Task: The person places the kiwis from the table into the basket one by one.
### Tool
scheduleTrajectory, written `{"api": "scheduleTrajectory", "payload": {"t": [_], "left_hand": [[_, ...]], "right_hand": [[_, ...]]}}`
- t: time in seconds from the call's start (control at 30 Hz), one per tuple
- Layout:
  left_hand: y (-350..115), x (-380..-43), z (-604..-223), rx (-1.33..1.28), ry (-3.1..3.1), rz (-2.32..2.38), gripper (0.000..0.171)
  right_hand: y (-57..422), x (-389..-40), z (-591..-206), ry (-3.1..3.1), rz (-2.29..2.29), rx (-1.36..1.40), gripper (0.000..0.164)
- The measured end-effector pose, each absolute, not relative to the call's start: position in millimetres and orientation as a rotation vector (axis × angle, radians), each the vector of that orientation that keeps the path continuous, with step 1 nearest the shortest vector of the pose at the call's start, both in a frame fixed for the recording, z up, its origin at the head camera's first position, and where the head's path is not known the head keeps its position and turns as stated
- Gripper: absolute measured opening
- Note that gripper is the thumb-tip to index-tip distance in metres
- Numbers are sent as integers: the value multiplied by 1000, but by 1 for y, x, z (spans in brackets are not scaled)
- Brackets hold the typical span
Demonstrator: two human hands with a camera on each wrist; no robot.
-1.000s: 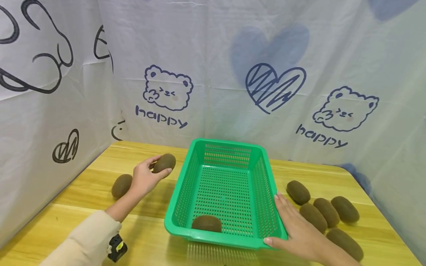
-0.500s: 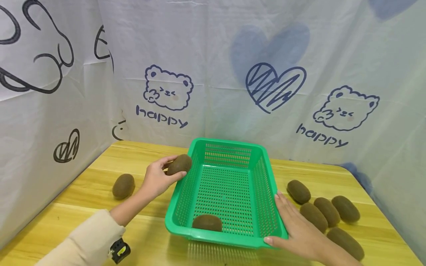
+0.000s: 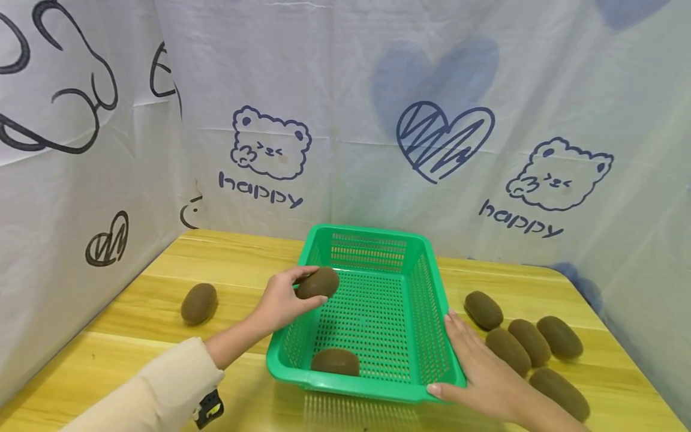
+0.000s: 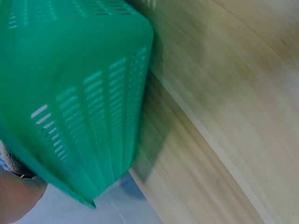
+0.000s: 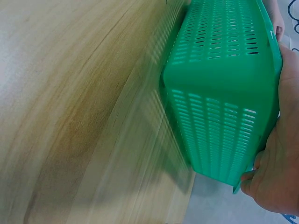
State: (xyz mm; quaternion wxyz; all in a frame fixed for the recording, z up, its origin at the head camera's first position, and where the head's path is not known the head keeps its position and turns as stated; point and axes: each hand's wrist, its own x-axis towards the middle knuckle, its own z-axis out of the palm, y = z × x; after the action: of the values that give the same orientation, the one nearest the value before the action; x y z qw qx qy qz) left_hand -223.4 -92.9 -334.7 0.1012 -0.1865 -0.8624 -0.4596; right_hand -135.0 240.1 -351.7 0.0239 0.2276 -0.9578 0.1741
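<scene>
In the head view my left hand [image 3: 283,303] pinches a brown fuzzy kiwi [image 3: 320,283] between thumb and fingers, above the left side of a green plastic basket [image 3: 308,379]. Another kiwi [image 3: 336,362] lies inside the basket at its near end. My right hand [image 3: 488,378] holds the basket's near right corner, thumb on the front rim and fingers along the right side. The right wrist view shows that hand [image 5: 280,158] at the rim. Only part of my left hand [image 4: 18,198] shows at the left wrist view's lower edge.
One kiwi [image 3: 199,304] lies on the wooden table [image 3: 135,360] left of the basket. Several more kiwis, one of them the farthest back [image 3: 483,310], lie to the right, beside my right hand. A printed cloth [image 3: 345,120] hangs behind the table.
My left hand has carried the kiwi rightward from the left of the basket, across its left rim. My right hand and the basket have stayed in place.
</scene>
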Motion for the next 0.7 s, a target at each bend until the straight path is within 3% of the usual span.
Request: {"api": "scheduleTrajectory", "payload": {"t": [0.5,0.7], "left_hand": [[-55,-234,-346,-1015,-2781,-1048,46],[-46,-238,-352,-1026,-2895,-966,43]], "right_hand": [[240,-135,-351,-2986,561,685,98],[240,-135,-350,-2982,551,696,98]]}}
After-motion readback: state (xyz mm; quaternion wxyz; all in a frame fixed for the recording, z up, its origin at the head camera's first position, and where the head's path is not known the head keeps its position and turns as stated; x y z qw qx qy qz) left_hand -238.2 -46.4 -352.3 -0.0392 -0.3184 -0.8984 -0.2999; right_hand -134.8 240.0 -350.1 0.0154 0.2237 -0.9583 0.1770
